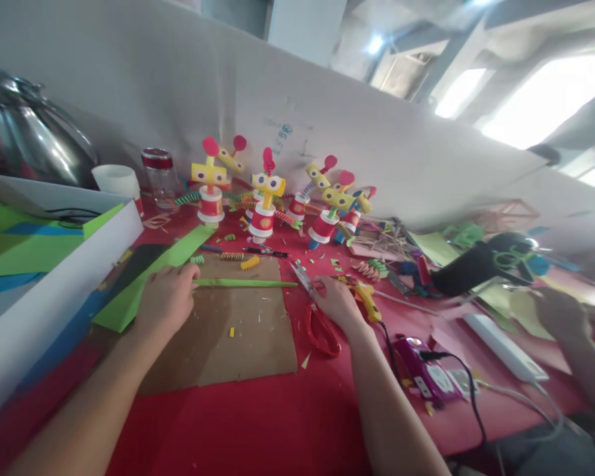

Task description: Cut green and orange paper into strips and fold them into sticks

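My left hand is closed, pinching one end of a narrow green paper strip. The strip stretches sideways over a brown cardboard sheet. A wider green paper sheet lies behind and beneath my left hand. My right hand, just right of the cardboard, has its fingers closed on the scissors near the pivot. Their red handles point toward me and the blades face away. Right beside that hand lies a yellow glue gun.
Several paper-cup robot figures stand at the back. Coiled paper springs and scraps lie before them. A white box holds coloured paper at left, near a steel jug. A purple power adapter and another person's hand are at right.
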A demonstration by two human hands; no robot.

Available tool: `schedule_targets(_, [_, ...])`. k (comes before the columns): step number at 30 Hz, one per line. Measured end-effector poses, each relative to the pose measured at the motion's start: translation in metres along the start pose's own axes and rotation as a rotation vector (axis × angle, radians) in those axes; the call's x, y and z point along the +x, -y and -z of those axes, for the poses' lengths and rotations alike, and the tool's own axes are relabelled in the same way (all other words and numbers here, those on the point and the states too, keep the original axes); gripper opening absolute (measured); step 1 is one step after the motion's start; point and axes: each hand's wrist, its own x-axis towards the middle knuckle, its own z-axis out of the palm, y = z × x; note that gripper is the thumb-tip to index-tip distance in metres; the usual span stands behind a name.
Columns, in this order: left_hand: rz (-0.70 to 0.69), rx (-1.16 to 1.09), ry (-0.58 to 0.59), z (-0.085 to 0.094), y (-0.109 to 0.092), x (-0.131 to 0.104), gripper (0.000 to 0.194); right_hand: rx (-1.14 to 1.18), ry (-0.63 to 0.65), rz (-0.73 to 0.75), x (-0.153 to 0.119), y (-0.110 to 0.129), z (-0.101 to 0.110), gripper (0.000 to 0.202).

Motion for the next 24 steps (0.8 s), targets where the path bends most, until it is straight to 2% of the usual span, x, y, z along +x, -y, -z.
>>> schedule_targets(4, [0.025,-0.005,0.061,-0.003,0.002,0.001,0.019,-0.020,0.036,0.000,-0.005,0.012,0.003,0.033])
schedule_targets(7, [0.010,-0.019,0.073,-0.007,0.001,0.002,0.019,-0.053,0.064,-0.005,-0.007,0.017,0.009,0.028])
schedule_targets(12, [-0.040,-0.028,-0.003,-0.013,-0.005,0.001,0.020,-0.133,0.124,-0.099,-0.016,0.023,0.023,0.027])
schedule_targets(15, [-0.069,-0.041,-0.076,-0.016,-0.004,0.003,0.023,-0.197,0.067,-0.117,-0.026,0.037,0.030,0.032])
schedule_targets(17, [-0.082,-0.068,-0.136,-0.016,0.000,0.004,0.025,-0.201,0.003,-0.012,-0.033,0.050,0.030,0.029])
schedule_targets(19, [-0.047,-0.086,-0.189,-0.012,0.007,0.005,0.027,-0.139,0.027,0.173,-0.040,0.065,0.025,0.023])
schedule_targets(21, [0.096,-0.049,-0.211,-0.004,0.015,0.005,0.029,-0.078,0.110,0.334,-0.046,0.079,0.016,0.022])
schedule_targets(24, [0.360,0.069,-0.139,0.010,0.025,0.002,0.031,-0.084,0.139,0.447,-0.054,0.093,0.006,0.018])
